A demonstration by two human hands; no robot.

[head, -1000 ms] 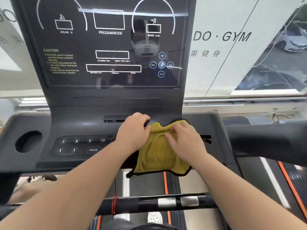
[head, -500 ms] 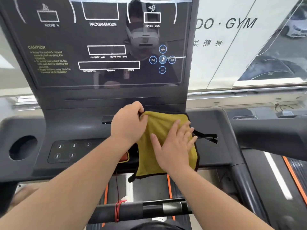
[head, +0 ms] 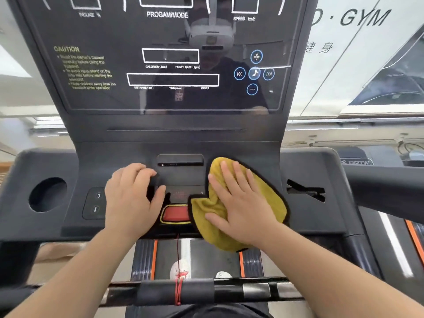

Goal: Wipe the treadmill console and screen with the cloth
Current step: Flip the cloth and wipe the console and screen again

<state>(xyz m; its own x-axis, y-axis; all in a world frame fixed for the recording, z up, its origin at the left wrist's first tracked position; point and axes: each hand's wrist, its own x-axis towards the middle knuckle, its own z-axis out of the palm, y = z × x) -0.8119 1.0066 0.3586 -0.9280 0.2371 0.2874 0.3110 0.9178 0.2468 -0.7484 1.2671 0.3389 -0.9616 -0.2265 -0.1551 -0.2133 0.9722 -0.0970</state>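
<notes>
The dark treadmill console [head: 309, 171] spans the view, with the glossy black screen [head: 169, 65] rising above it. A yellow cloth with a black hem [head: 270, 193] lies on the console just right of centre. My right hand [head: 241, 203] presses flat on the cloth, fingers spread. My left hand [head: 132, 198] rests on the console left of centre, apart from the cloth, with fingers loosely curled and nothing in it. It covers part of the number keypad [head: 97, 201].
A red stop button [head: 175, 214] sits between my hands, partly under the cloth's edge, with a red cord [head: 178, 260] hanging down to the front handlebar [head: 179, 291]. A round cup holder [head: 48, 195] is at the console's left. The treadmill belt [head: 206, 258] lies below.
My left hand has let go of the cloth's upper corner and moved left onto the console. My right hand has pushed the cloth to the right, flat under the palm.
</notes>
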